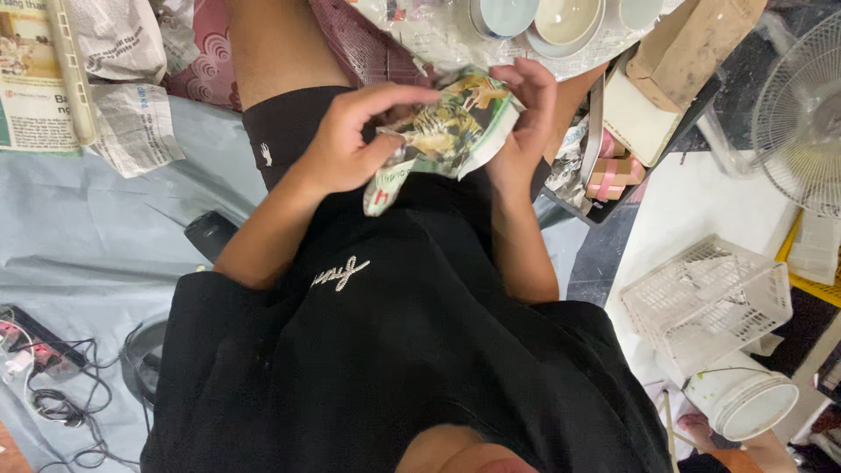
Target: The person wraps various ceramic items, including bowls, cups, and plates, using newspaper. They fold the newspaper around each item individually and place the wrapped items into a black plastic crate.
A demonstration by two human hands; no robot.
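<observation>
Nearest the camera, the person's black shirt (394,350) fills the lower frame. Above it, over the lap, the left hand (350,140) and the right hand (526,114) grip a paper-wrapped bundle (451,127) printed in green and yellow; the left thumb and fingers pinch its loose edge, while the right fingers curl around its far side. Left of the bundle, a grey sheet (96,236) covers the floor, with a power strip (35,350) and tangled cables at its near corner. Right of the bundle stand a white wire basket (710,298) and a white bucket (745,403). Beyond the bundle lie crumpled newspapers (123,88), pale bowls (561,22) and a white fan (802,114).
</observation>
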